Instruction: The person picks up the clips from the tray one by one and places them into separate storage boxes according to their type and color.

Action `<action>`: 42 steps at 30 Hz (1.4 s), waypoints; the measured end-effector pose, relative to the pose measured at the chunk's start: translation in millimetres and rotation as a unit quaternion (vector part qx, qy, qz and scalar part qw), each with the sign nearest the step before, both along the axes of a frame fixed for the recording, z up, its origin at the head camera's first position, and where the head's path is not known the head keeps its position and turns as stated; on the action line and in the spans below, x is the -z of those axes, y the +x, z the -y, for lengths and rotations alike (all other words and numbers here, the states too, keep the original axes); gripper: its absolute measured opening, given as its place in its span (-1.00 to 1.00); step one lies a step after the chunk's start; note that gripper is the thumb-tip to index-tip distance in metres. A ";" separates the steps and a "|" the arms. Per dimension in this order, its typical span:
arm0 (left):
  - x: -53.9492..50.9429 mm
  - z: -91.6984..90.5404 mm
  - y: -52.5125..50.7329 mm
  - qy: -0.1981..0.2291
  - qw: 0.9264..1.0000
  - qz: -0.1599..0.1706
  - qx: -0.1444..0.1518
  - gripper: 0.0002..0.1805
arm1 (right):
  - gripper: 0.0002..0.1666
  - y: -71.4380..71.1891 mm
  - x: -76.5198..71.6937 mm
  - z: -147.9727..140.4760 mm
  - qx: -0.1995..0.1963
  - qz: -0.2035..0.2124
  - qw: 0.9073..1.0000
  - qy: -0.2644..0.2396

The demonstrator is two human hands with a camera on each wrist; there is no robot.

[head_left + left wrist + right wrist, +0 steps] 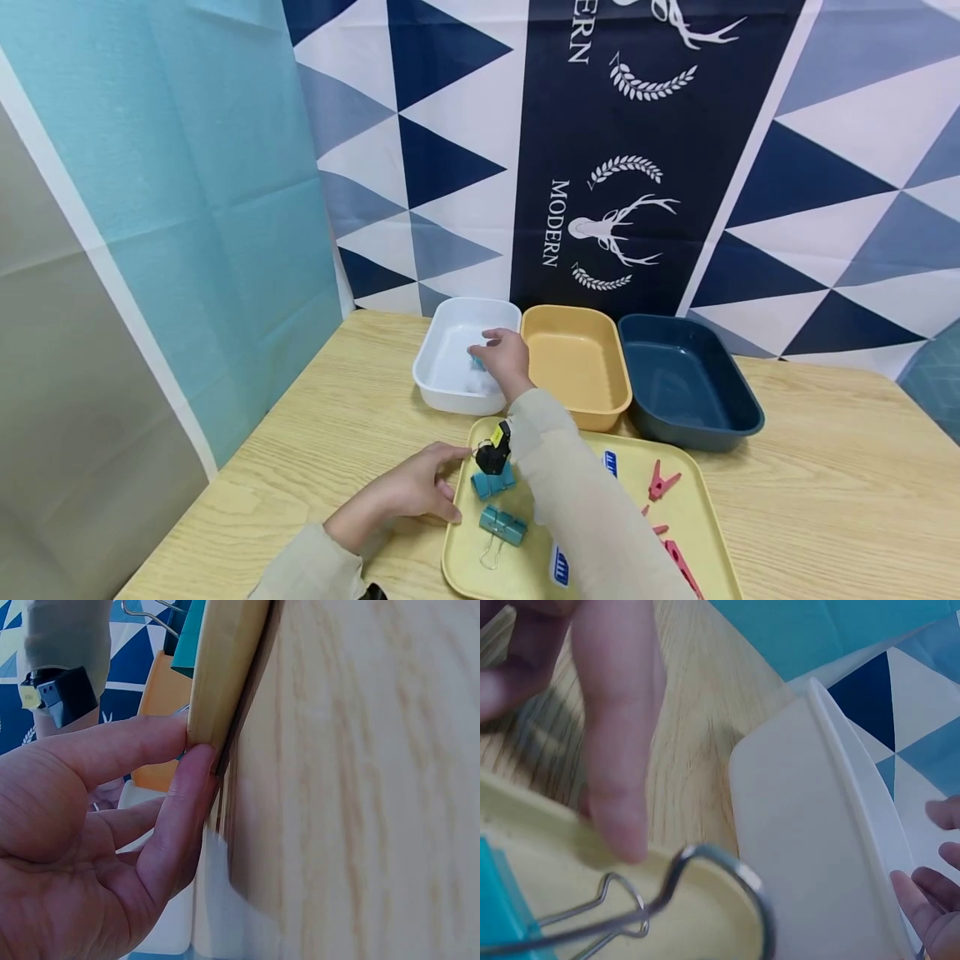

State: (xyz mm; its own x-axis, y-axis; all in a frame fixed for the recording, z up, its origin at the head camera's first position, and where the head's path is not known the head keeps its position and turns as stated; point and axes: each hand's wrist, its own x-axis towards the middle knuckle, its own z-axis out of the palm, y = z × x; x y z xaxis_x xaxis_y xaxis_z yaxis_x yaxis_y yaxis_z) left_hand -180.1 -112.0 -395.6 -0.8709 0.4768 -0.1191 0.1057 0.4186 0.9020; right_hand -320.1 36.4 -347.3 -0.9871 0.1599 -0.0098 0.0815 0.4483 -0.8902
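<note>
The left hand (420, 483) pinches the left rim of a pale yellow tray (459, 550); the left wrist view shows fingertips against the tray edge (225, 667). Over the white bin (426, 367) reaches the right hand (504, 357), its thumb and index finger apart. Just below those fingertips is a small teal binder clip (477, 363), blurred and partly covered. In the right wrist view this hand (934, 900) is cut off at the frame edge beside the white bin (795, 825). Two teal binder clips, one upper (493, 482) and one lower (502, 526), lie on the tray near the left hand.
Right of the white bin stand a yellow bin (577, 404) and a navy bin (697, 433). Red clothespins (663, 482) and blue-and-white items (559, 565) lie on the tray, partly behind the right sleeve (592, 508). Patterned cloth (457, 167) hangs behind the wooden table (360, 392).
</note>
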 end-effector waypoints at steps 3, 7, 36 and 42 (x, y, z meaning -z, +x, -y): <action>-0.4 -1.7 -0.7 -0.002 1.000 -0.005 0.004 -0.07 | -0.59 3.4 0.9 -5.0 -0.014 -0.005 1.000 -0.022; -1.0 -2.5 -1.8 -0.010 1.000 -0.013 0.012 -0.07 | -0.62 11.4 0.4 -9.9 -0.042 -0.015 0.998 -0.043; -1.5 1.7 2.0 0.003 1.000 -0.020 0.021 -0.06 | -0.71 78.0 -20.0 -21.7 -0.123 -0.092 0.988 -0.020; -0.5 -0.6 1.7 -0.001 0.999 -0.026 0.028 -0.08 | -0.73 89.7 -15.1 -25.8 -0.132 -0.087 0.987 -0.017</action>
